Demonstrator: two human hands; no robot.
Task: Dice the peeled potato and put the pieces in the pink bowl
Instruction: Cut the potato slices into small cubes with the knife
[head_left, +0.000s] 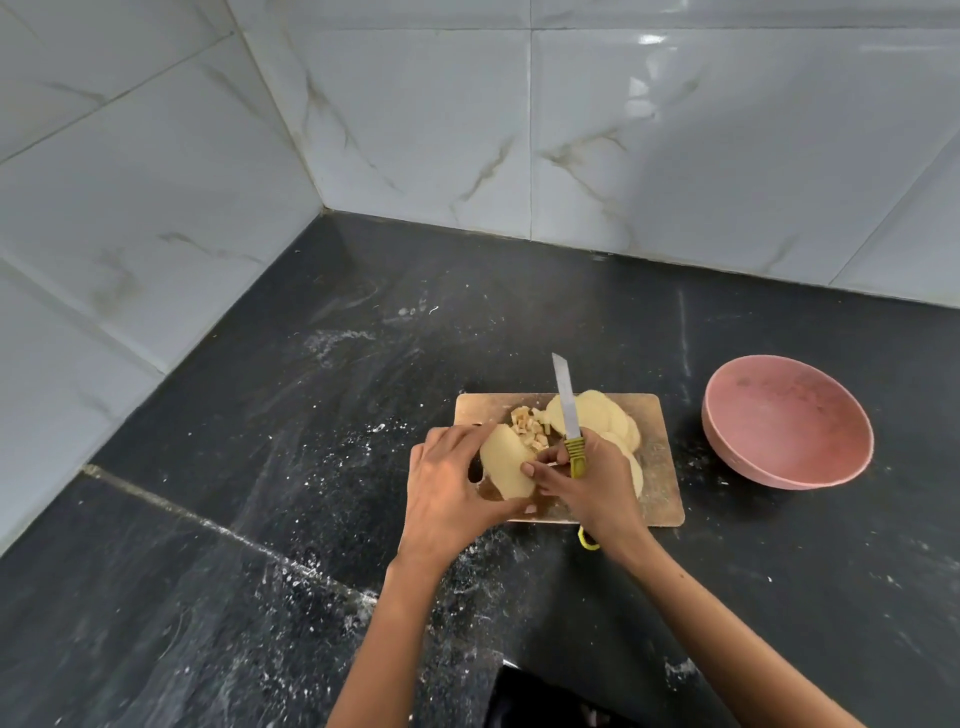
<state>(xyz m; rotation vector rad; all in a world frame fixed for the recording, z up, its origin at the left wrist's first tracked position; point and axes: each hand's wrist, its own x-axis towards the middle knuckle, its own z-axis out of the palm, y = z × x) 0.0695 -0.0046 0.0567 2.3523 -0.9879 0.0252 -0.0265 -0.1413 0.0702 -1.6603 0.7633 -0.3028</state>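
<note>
A small wooden cutting board (660, 499) lies on the black counter. My left hand (452, 483) grips a pale potato slice (506, 462) over the board's left end. My right hand (592, 480) holds a knife (567, 405) by its yellow-green handle, blade pointing away, and its fingertips touch the same slice. A small heap of diced pieces (530, 428) sits on the board behind the slice. Several more slices (608, 415) lie fanned out under the blade and my right hand. The pink bowl (789, 423) stands to the right of the board and holds nothing.
The black stone counter (311, 415) runs into a corner of white marbled wall tiles (415, 130) at the back and left. White specks dust the counter around the board. A yellow loop on the knife handle hangs below my right wrist.
</note>
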